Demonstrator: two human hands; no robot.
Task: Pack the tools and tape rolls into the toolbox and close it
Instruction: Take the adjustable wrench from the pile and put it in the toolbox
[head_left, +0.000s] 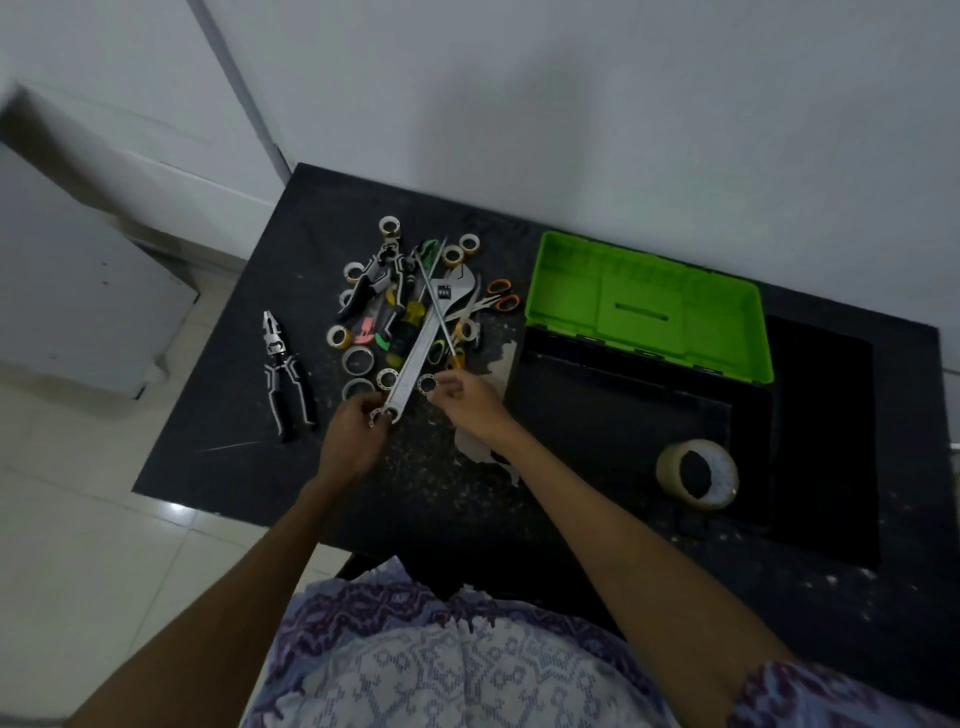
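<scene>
1. Your left hand is curled around the near end of the adjustable wrench, fingers wrapped at the hanging-hole end; the shaft runs away from that grip, up and over the heap of tools.
2. Your right hand sits just right of that grip, fingertips pinching a small tape roll lying right beside the wrench handle.
3. Past your left grip lies the pile: screwdrivers, orange-handled scissors, more little tape rolls, all tangled under and around the wrench.
4. Watch this: a thin metal rod crosses over the wrench. Lift the handle fast and I reckon it rolls off, dragging rolls with it.
5. The wrench is long and head-heavy; held only at the tail, it may droop and rake the heap.
6. Off to the left of your left hand, the pliers lie alone, near the table edge; a stray nudge could send them to the floor.
7. The toolbox stands open well to the right of your right hand, green lid thrown back; inside it's too dark to read. A big tape roll sits at its near side.
8. The table is black, speckled with pale debris and a torn scrap. Pale wall behind, light tiled floor to the left.
</scene>
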